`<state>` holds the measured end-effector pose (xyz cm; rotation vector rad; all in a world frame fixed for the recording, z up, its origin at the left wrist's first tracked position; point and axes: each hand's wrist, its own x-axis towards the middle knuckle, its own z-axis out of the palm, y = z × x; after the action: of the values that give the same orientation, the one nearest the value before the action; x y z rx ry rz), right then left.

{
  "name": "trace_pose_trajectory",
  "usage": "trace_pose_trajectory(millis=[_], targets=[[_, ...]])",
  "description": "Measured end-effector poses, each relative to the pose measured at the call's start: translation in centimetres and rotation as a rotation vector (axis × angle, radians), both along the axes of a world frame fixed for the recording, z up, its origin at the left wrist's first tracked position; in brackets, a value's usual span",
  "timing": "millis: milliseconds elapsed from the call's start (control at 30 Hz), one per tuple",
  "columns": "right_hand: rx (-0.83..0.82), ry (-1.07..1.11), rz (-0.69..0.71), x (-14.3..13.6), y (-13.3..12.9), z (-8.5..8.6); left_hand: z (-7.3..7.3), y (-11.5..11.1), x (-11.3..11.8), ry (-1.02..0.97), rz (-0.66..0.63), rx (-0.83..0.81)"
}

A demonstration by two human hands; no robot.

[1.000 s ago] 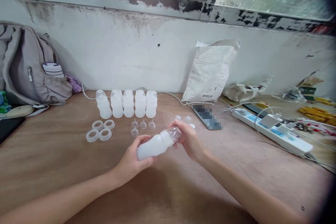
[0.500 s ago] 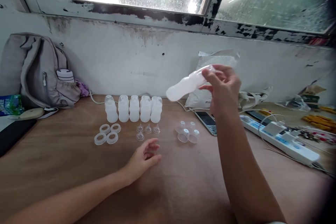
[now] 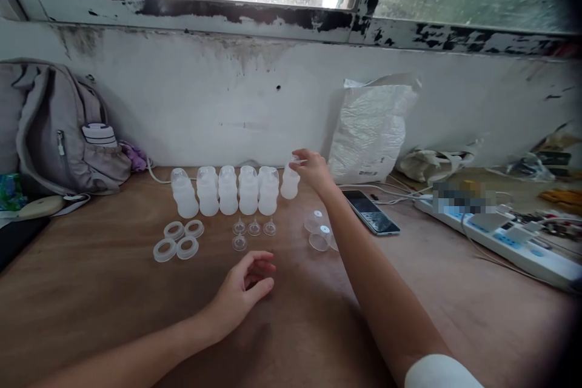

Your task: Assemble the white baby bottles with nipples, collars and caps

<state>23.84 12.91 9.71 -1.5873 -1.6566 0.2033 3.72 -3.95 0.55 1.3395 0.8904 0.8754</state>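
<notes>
My right hand (image 3: pixel 311 170) grips a frosted baby bottle (image 3: pixel 290 186) by its top. That bottle stands upright at the right end of a row of similar baby bottles (image 3: pixel 228 194). My left hand (image 3: pixel 250 279) hovers low over the table, fingers curved and apart, with nothing in it. Just beyond it lie several clear bottle nipples (image 3: pixel 239 244). Translucent collar rings (image 3: pixel 188 247) are grouped to the left of the nipples. Clear domed caps (image 3: pixel 320 241) sit to the right, partly hidden by my right forearm.
On the right are a phone (image 3: pixel 373 212), cables and a white power strip (image 3: pixel 504 242). A white plastic bag (image 3: pixel 370 133) leans on the wall, with a cloth pouch (image 3: pixel 434 165) beside it. A grey backpack (image 3: pixel 68 133) occupies the left end of the brown table (image 3: pixel 113 297).
My right hand has brought the baby bottle down from mid-air, turning it from tilted to upright at the row's right end. My left hand stays nearly still.
</notes>
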Motion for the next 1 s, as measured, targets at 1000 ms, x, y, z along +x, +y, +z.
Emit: trace_pose_trajectory(millis=[1000], targets=[[-0.029,-0.044,0.089,0.4,1.4,-1.8,0.1,-0.3,0.0,0.109,-0.033,0.046]])
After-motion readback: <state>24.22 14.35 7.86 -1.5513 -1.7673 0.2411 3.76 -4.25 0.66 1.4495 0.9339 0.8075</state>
